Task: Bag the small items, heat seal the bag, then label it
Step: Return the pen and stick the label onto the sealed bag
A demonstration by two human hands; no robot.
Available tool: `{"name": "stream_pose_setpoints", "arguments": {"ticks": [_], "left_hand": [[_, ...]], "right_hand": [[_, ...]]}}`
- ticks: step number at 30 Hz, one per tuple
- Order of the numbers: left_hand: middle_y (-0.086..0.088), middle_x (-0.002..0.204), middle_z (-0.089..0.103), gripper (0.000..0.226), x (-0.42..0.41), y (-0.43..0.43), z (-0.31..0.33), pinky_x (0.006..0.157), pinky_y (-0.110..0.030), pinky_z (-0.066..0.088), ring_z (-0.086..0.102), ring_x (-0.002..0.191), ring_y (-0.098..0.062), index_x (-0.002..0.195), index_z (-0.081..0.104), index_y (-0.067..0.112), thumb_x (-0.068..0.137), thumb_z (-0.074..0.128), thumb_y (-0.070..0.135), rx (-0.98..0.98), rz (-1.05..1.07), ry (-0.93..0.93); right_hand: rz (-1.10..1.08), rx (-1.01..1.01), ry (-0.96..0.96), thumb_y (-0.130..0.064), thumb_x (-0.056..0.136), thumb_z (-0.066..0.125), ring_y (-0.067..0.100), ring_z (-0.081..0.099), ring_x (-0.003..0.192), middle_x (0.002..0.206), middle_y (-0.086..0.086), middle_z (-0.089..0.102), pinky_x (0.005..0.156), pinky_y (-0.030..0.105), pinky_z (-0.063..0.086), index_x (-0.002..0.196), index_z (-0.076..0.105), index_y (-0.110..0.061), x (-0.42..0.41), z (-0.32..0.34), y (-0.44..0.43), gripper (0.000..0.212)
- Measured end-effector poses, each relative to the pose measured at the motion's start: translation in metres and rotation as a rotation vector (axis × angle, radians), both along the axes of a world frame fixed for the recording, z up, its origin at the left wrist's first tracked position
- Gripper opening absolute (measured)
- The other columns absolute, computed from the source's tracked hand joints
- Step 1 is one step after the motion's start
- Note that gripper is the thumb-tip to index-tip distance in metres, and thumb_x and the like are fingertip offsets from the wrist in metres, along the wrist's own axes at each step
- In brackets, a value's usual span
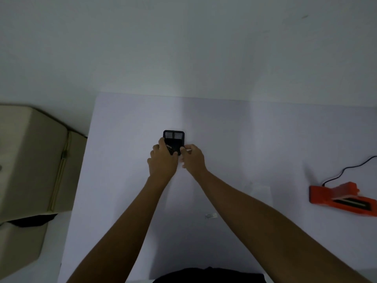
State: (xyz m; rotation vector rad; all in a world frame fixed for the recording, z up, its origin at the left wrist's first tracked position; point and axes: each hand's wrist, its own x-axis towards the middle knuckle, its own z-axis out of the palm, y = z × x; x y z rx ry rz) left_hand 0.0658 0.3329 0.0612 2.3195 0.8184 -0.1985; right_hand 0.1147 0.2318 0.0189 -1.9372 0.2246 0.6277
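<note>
A small black mesh container (174, 137) stands in the middle of the white table (244, 139). My left hand (163, 160) grips its near left side, fingers curled over the rim. My right hand (192, 158) is at its near right corner, pinching something small and pale that I cannot make out. An orange heat sealer (338, 198) with a black cord lies at the right edge of the table. A clear plastic bag (261, 194) lies flat to the right of my right forearm. A small white label (211, 216) lies near it, closer to me.
A beige padded seat or cushion (30, 160) stands left of the table. The sealer's black cord (350, 167) runs off the table's right edge. A pale wall rises behind the table's far edge.
</note>
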Motion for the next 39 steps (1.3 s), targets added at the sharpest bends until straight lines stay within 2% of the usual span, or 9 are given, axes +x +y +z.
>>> {"name": "stream_pose_setpoints", "arguments": {"ticks": [4, 9, 13, 15, 20, 26, 31, 36, 39], "left_hand": [[-0.015, 0.145, 0.041, 0.072, -0.021, -0.022, 0.008, 0.103, -0.050, 0.039, 0.041, 0.131, -0.032, 0.145, 0.032, 0.012, 0.085, 0.066, 0.032, 0.131, -0.024, -0.123], [-0.009, 0.132, 0.053, 0.050, -0.059, -0.064, 0.003, 0.097, -0.040, 0.045, 0.051, 0.120, -0.025, 0.134, 0.048, 0.013, 0.089, 0.061, 0.030, 0.092, -0.162, -0.165], [-0.001, 0.097, 0.066, 0.015, -0.089, -0.096, -0.018, 0.079, -0.027, 0.052, 0.061, 0.086, -0.015, 0.102, 0.062, 0.015, 0.093, 0.057, 0.026, -0.189, -0.302, 0.000], [-0.002, 0.081, 0.068, 0.013, -0.102, -0.113, -0.030, 0.072, -0.032, 0.056, 0.062, 0.072, -0.017, 0.091, 0.063, 0.013, 0.092, 0.057, 0.024, -0.251, -0.365, 0.104], [-0.008, 0.093, 0.068, 0.018, -0.123, -0.145, -0.057, 0.076, -0.036, 0.055, 0.063, 0.084, -0.023, 0.097, 0.062, 0.009, 0.088, 0.059, 0.025, -0.267, -0.426, 0.226], [-0.010, 0.091, 0.061, 0.040, -0.118, -0.167, -0.071, 0.065, -0.034, 0.044, 0.061, 0.083, -0.027, 0.089, 0.055, 0.008, 0.087, 0.058, 0.048, -0.221, -0.413, 0.239], [-0.012, 0.091, 0.064, 0.035, -0.115, -0.172, -0.074, 0.067, -0.037, 0.048, 0.063, 0.082, -0.028, 0.086, 0.058, 0.006, 0.092, 0.056, 0.040, -0.128, -0.516, 0.217], [-0.010, 0.090, 0.071, 0.026, -0.119, -0.171, -0.076, 0.070, -0.035, 0.054, 0.066, 0.081, -0.023, 0.087, 0.066, 0.007, 0.096, 0.050, 0.025, -0.017, -0.588, 0.205], [-0.009, 0.086, 0.071, 0.021, -0.122, -0.168, -0.072, 0.068, -0.034, 0.053, 0.067, 0.079, -0.025, 0.085, 0.067, 0.007, 0.093, 0.052, 0.020, -0.055, -0.503, 0.191]], "right_hand": [[0.014, 0.006, -0.035, -0.033, 0.092, 0.058, 0.016, 0.063, 0.070, 0.082, 0.005, 0.069, 0.062, 0.032, 0.052, 0.094, 0.065, -0.016, -0.036, -0.005, -0.024, 0.018], [0.017, -0.135, -0.111, -0.029, 0.096, 0.056, 0.003, 0.056, 0.064, 0.075, -0.004, 0.063, 0.057, 0.009, 0.043, 0.085, 0.064, -0.016, -0.088, -0.004, -0.077, 0.018], [0.005, -0.262, -0.129, -0.022, 0.095, 0.054, 0.008, 0.061, 0.072, 0.081, -0.005, 0.065, 0.065, 0.017, 0.048, 0.090, 0.067, -0.017, -0.124, -0.018, -0.128, 0.014], [0.005, -0.299, -0.134, -0.015, 0.094, 0.055, 0.007, 0.060, 0.076, 0.084, -0.007, 0.065, 0.066, 0.008, 0.043, 0.095, 0.067, -0.015, -0.138, -0.024, -0.149, 0.012], [-0.054, -0.267, -0.070, 0.003, 0.089, 0.055, 0.010, 0.064, 0.080, 0.086, -0.004, 0.067, 0.067, 0.004, 0.046, 0.100, 0.067, -0.014, -0.163, -0.031, -0.179, 0.024], [-0.024, -0.224, -0.101, 0.017, 0.082, 0.047, 0.014, 0.065, 0.090, 0.094, -0.001, 0.068, 0.080, 0.007, 0.047, 0.102, 0.069, -0.005, -0.178, -0.047, -0.189, 0.036], [-0.094, -0.156, -0.026, 0.014, 0.083, 0.044, 0.022, 0.066, 0.098, 0.104, 0.010, 0.070, 0.090, 0.032, 0.053, 0.107, 0.066, -0.006, -0.181, -0.055, -0.192, 0.039], [-0.111, -0.093, 0.014, 0.013, 0.081, 0.043, 0.019, 0.068, 0.096, 0.100, 0.011, 0.072, 0.089, 0.029, 0.054, 0.109, 0.063, -0.006, -0.178, -0.053, -0.194, 0.039], [-0.114, -0.095, 0.017, 0.010, 0.085, 0.045, 0.015, 0.069, 0.093, 0.097, 0.006, 0.073, 0.086, 0.021, 0.052, 0.110, 0.063, -0.007, -0.179, -0.051, -0.194, 0.035]]}}
